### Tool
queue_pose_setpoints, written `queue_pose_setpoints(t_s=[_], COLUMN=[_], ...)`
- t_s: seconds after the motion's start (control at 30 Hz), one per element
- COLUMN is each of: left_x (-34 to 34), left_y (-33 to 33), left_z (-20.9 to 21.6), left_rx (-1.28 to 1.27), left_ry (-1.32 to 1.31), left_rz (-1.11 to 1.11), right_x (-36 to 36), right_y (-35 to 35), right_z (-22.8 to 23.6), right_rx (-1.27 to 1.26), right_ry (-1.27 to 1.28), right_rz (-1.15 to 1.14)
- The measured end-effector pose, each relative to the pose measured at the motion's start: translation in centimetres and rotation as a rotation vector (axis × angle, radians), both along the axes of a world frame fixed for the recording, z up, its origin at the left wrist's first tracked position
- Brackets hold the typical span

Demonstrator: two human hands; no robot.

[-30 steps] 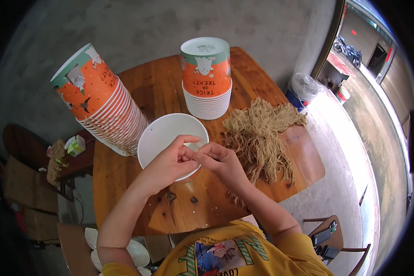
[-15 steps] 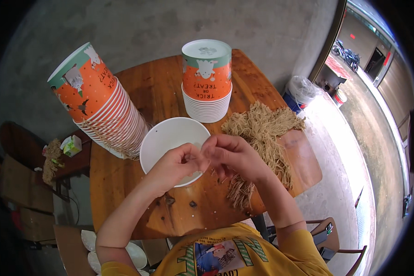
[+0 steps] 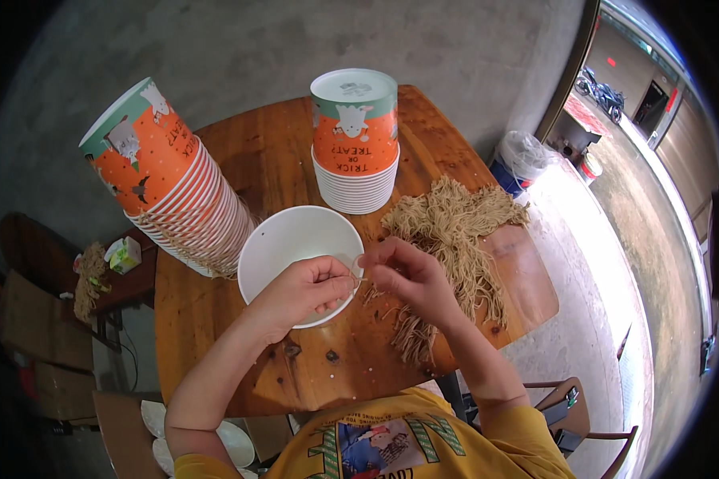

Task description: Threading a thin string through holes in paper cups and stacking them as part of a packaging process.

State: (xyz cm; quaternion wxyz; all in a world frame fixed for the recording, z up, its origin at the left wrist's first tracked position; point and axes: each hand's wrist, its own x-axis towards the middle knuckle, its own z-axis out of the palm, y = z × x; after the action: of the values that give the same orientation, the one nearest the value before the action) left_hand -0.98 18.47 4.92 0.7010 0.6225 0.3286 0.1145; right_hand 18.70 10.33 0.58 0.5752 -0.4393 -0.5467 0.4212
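Observation:
A white paper bucket (image 3: 295, 227) stands upright on the wooden table, its inside facing me. Over its right rim, my left hand (image 3: 310, 289) is closed in a pinch on a thin tan string (image 3: 358, 275). My right hand (image 3: 407, 275) is just to the right of it, with thumb and fingertips pinched on the same string, which makes a small loop between the hands. A heap of tan strings (image 3: 455, 223) lies right of my right hand, its loose ends trailing toward the table's near edge.
At the left leans a tall stack of orange and green paper buckets (image 3: 156, 152) with strings along its side. A shorter upside-down stack (image 3: 355, 128) stands at the back of the wooden table (image 3: 248, 383). A blue bin (image 3: 513, 172) sits past the right edge; a chair (image 3: 583, 411) is nearer.
My right hand has shifted slightly right, and its fingers have drawn a little away from my left hand. The string loop now shows between them.

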Motion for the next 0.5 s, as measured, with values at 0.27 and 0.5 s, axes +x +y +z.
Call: queue_pose_setpoints(t_s=[0.27, 0.5], left_x=[-0.2, 0.2], left_y=[0.3, 0.6], left_z=[-0.1, 0.1], left_rx=[-0.018, -0.27], left_ry=[-0.031, -0.107], left_rz=[0.001, -0.014], right_x=[-1.7, -3.4], right_y=[-1.2, -2.4], right_z=[1.3, 1.2], right_rx=[0.093, 0.233], right_ry=[-0.435, -0.437], right_rz=[-0.155, -0.186])
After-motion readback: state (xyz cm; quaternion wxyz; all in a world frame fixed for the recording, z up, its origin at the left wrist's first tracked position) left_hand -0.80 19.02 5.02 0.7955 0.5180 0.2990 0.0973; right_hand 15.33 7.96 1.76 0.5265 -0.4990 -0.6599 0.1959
